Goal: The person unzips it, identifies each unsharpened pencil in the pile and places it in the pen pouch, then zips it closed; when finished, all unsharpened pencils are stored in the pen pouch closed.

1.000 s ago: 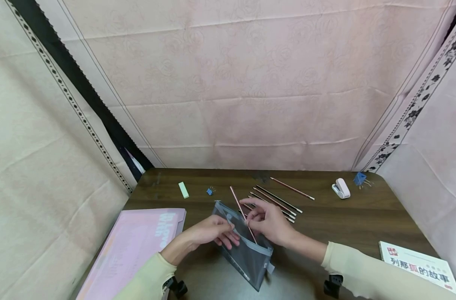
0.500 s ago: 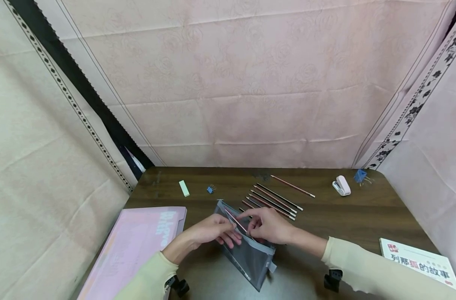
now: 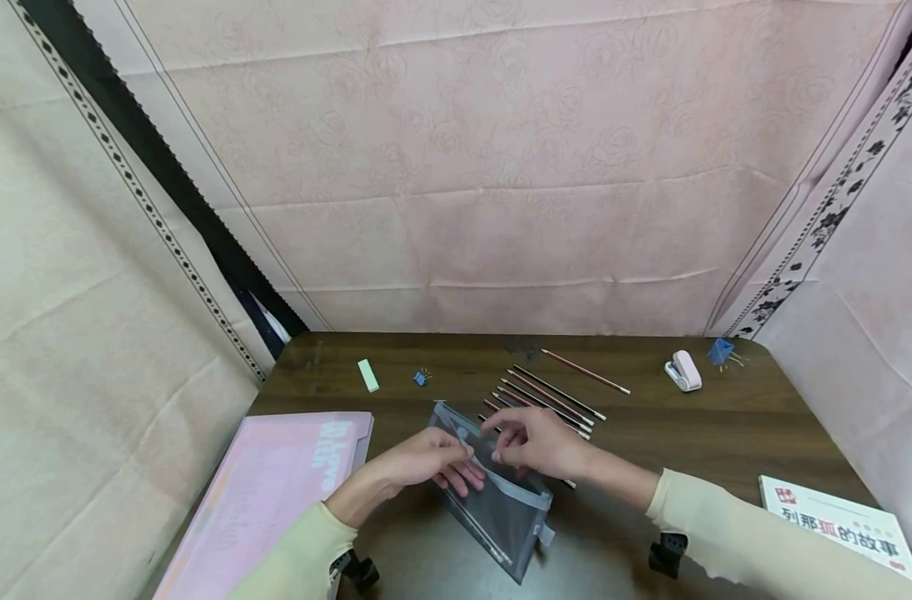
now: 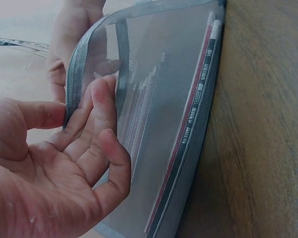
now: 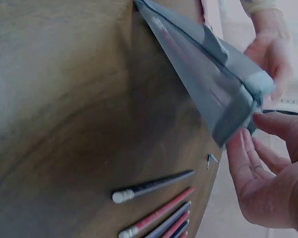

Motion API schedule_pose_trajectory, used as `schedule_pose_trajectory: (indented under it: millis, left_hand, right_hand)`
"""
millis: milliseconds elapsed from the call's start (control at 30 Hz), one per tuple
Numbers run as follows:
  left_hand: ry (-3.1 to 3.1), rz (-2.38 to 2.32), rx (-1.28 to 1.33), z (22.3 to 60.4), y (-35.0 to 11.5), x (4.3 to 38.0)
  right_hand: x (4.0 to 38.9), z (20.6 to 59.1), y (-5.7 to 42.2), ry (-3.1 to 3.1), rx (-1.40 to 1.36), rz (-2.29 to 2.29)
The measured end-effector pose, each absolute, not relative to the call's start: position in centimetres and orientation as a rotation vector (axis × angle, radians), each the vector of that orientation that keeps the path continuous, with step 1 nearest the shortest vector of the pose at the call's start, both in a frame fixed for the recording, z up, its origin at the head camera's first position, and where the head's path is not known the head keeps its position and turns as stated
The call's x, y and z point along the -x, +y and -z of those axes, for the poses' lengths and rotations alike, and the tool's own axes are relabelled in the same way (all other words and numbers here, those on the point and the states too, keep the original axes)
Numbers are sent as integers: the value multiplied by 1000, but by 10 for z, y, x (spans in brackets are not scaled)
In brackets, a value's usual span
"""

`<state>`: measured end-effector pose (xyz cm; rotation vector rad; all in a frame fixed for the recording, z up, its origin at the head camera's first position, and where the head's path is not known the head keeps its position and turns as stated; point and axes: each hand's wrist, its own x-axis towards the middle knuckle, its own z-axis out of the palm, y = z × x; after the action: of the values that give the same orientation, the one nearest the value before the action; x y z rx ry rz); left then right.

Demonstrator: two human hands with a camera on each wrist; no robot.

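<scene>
A grey mesh zip pouch (image 3: 493, 517) stands tilted between the hands, its mouth toward the right hand. My left hand (image 3: 433, 461) pinches the pouch's rim between thumb and fingers; in the left wrist view its other fingers (image 4: 102, 148) bend loosely in front of the mesh. Inside the pouch lie pencils (image 4: 201, 84), one dark and one red along the bottom edge. My right hand (image 3: 542, 446) hovers at the mouth, fingers bent and no pencil between them. In the right wrist view its thumb and fingers (image 5: 246, 163) are right at the pouch's corner.
Several pencils (image 3: 553, 400) lie behind the pouch, with a single pencil (image 3: 585, 371) farther back. A pink folder (image 3: 276, 500) is left, a white book (image 3: 839, 529) right. Farther back are a pale green strip (image 3: 368, 376), blue binder clip (image 3: 422, 377), white stapler (image 3: 683, 372) and blue clip (image 3: 721, 352).
The pencil in my right hand has slid down into the pouch, and the hand has let go of it. My left hand has kept its hold on the rim.
</scene>
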<state>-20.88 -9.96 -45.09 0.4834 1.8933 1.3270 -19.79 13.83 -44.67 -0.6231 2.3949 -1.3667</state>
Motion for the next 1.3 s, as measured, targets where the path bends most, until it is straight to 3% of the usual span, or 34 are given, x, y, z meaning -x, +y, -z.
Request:
schedule_pose_trajectory:
  millis: [467, 667, 933, 1300]
  left_hand:
    - [1874, -1331, -482, 452, -100, 209]
    - [1878, -1337, -498, 454, -101, 210]
    - [1876, -1342, -491, 453, -103, 208]
    - [1883, -1343, -497, 453, -105, 206]
  right_hand:
    - [247, 458, 181, 2584, 723, 1752]
    - [257, 458, 199, 2697, 600, 1849]
    - [290, 497, 227, 2812, 573, 1721]
    - [307, 516, 244, 2910, 537, 1299]
